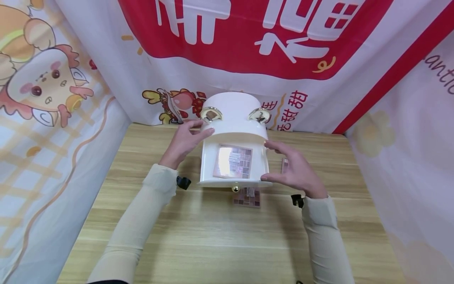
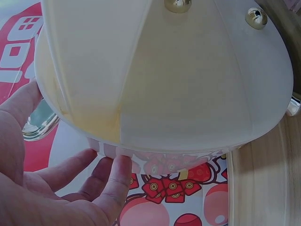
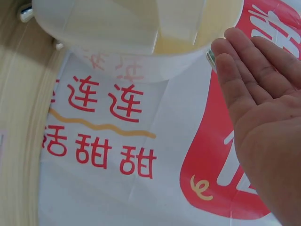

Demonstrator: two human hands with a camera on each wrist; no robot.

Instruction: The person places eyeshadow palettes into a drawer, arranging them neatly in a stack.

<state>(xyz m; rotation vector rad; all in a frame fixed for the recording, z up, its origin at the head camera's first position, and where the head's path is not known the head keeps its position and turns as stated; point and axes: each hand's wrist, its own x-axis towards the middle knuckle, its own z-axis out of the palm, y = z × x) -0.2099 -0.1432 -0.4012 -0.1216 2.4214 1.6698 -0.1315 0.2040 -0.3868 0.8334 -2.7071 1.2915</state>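
A white, round-topped organizer box with two gold-rimmed eyes stands at the back of the table. Its lower drawer sticks out toward me, with a gold knob on the front. An eyeshadow palette with a shiny lid lies in it. My left hand is at the box's left side, fingertips touching its curved white wall. My right hand, fingers extended, spans the right side, thumb near the drawer's front corner. In the right wrist view, its fingertips are close to the box's rim.
Another eyeshadow palette lies on the wooden table, partly under the drawer front. A further flat item is mostly hidden behind my right hand. Printed cloth hangs behind the box and along both sides.
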